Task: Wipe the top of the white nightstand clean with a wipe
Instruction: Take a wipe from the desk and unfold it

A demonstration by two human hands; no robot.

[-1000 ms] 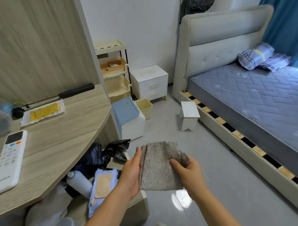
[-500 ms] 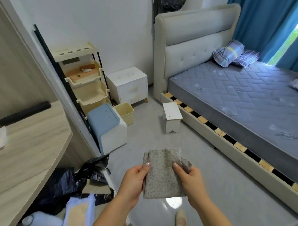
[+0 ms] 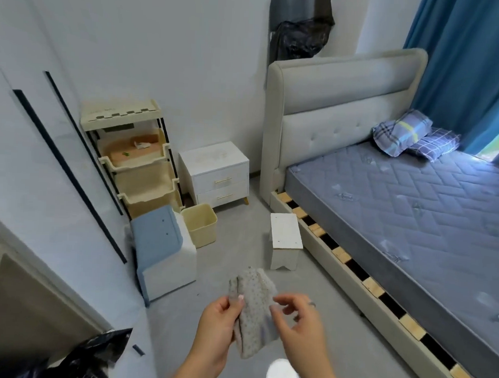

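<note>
Nearest, the left hand [image 3: 216,327] pinches the left edge of the grey dotted wipe [image 3: 255,312], held upright over the floor. The right hand [image 3: 305,331] has let go since half a second ago, and its fingers hang loosely curled just beside the wipe. Past the small stool [image 3: 286,236], the white nightstand [image 3: 215,161] now looms larger, between the tiered rack [image 3: 135,166] and the bed's headboard [image 3: 343,107].

Grey floor [image 3: 241,222]: white nightstand [image 3: 215,170] at 11 o'clock, bin [image 3: 198,225] at 10, stool [image 3: 286,233] at 12, bed [image 3: 398,212] at 2.
</note>
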